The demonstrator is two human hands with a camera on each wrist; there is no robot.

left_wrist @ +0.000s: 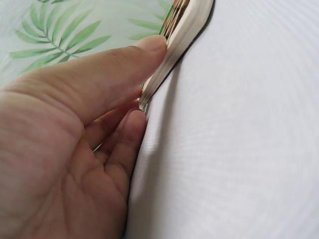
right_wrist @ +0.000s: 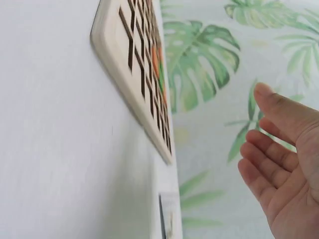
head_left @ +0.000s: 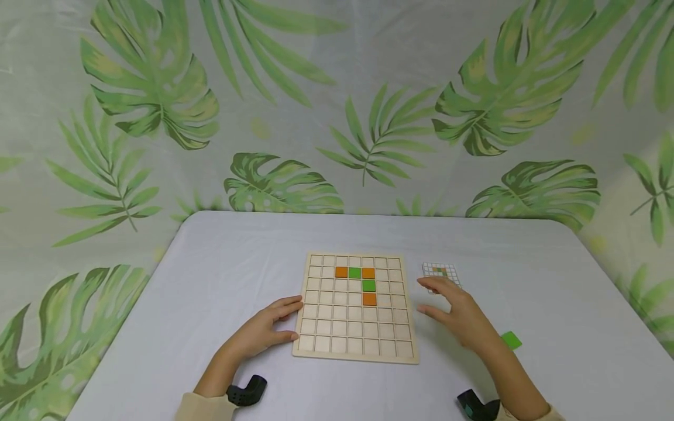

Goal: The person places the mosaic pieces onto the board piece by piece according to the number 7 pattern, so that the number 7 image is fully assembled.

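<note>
A square wooden grid board (head_left: 339,332) lies on the white table. Three orange tiles and two green tiles sit in its cells, forming a row with a column running down from its right end. My left hand (head_left: 268,327) rests at the board's left edge. In the left wrist view its thumb (left_wrist: 152,45) touches the board's side, and the other fingers are relaxed beside it. To the right of the board my right hand (head_left: 458,310) is raised with thumb and fingers apart, holding nothing. In the right wrist view its palm (right_wrist: 294,199) shows bare.
Beyond the right hand lies a small pattern card (head_left: 451,272), partly covered by the fingers. A loose green tile (head_left: 512,340) is on the table beside the right forearm. A leaf-print cloth (head_left: 295,117) hangs behind the table.
</note>
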